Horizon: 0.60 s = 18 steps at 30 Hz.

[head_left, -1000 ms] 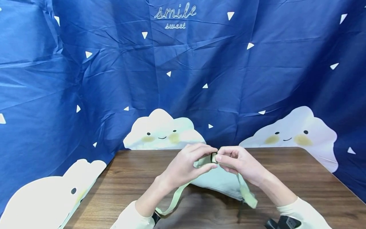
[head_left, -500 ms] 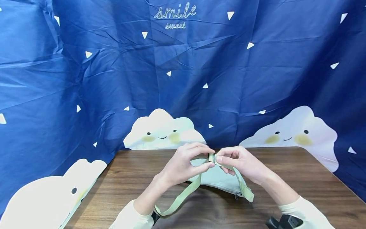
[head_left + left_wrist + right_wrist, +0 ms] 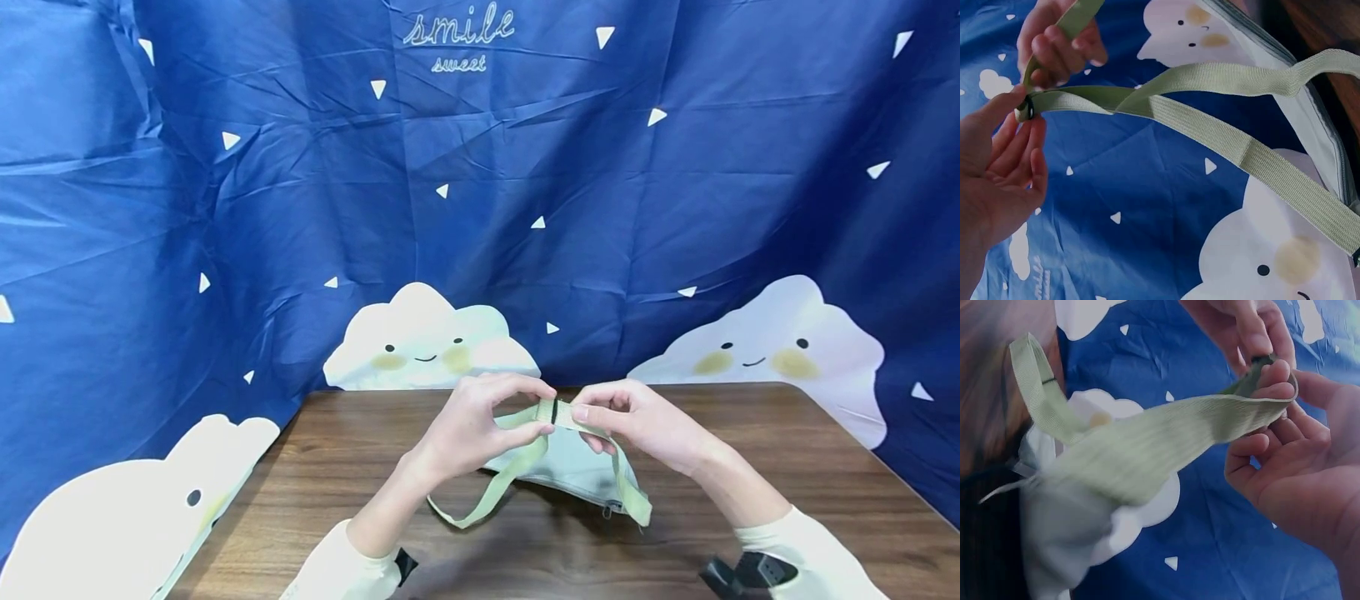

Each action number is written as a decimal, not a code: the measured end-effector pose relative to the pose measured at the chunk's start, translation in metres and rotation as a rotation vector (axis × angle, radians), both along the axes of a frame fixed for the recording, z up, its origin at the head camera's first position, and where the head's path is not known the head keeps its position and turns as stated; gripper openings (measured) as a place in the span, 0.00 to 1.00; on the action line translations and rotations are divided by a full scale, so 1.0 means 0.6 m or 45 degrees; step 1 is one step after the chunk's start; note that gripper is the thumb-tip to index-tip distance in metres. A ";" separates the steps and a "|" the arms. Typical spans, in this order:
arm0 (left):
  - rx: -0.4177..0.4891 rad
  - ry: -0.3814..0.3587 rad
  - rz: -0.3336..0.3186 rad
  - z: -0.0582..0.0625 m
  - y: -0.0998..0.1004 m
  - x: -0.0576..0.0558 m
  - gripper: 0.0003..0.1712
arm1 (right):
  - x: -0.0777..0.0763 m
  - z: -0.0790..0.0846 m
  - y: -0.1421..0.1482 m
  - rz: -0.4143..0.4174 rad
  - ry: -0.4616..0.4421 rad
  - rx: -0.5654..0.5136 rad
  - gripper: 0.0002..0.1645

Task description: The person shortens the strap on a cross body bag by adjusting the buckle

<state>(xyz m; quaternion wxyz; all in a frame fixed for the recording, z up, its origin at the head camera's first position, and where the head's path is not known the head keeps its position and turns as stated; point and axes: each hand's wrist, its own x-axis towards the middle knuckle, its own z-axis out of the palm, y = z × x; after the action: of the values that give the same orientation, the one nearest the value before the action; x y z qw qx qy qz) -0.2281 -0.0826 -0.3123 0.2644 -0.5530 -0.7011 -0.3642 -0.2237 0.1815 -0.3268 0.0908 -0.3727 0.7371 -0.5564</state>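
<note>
A pale green zip bag [image 3: 573, 467] hangs low over the table, behind and below my hands. Its light green webbing strap [image 3: 1204, 78] runs up to a small black slider buckle [image 3: 555, 411]. Thumb and fingers of my left hand [image 3: 468, 429] pinch the strap at that buckle. To the right, my right hand [image 3: 641, 423] pinches the strap a short way from the buckle, the webbing stretched flat between the two. In the left wrist view the buckle [image 3: 1029, 106] is partly covered by fingertips. Webbing [image 3: 1129, 447] looks blurred in the right wrist view.
Beneath the hands lies a brown wooden table [image 3: 345, 467]. A blue curtain [image 3: 480, 183] with white clouds and triangles hangs behind it. A strap loop [image 3: 483, 504] dangles left of the bag, and a dark zip pull [image 3: 607, 512] hangs at its lower right.
My left hand and the buckle have shifted slightly left. More strap now shows between the hands. The bag has swung a little left, and the dangling loop has moved right.
</note>
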 end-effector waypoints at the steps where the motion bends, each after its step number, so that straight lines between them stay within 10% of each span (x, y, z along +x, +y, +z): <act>1: 0.002 -0.009 -0.007 0.001 -0.001 0.000 0.19 | -0.001 0.000 0.003 -0.005 0.002 -0.001 0.11; 18: -0.029 -0.006 0.036 0.003 -0.002 -0.001 0.17 | -0.006 -0.003 0.005 0.001 0.046 -0.058 0.08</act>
<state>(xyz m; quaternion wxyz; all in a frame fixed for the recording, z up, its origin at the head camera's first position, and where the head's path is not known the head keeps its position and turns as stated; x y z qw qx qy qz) -0.2290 -0.0840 -0.3106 0.2616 -0.5453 -0.7135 -0.3537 -0.2275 0.1844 -0.3288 0.0693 -0.3848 0.7256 -0.5662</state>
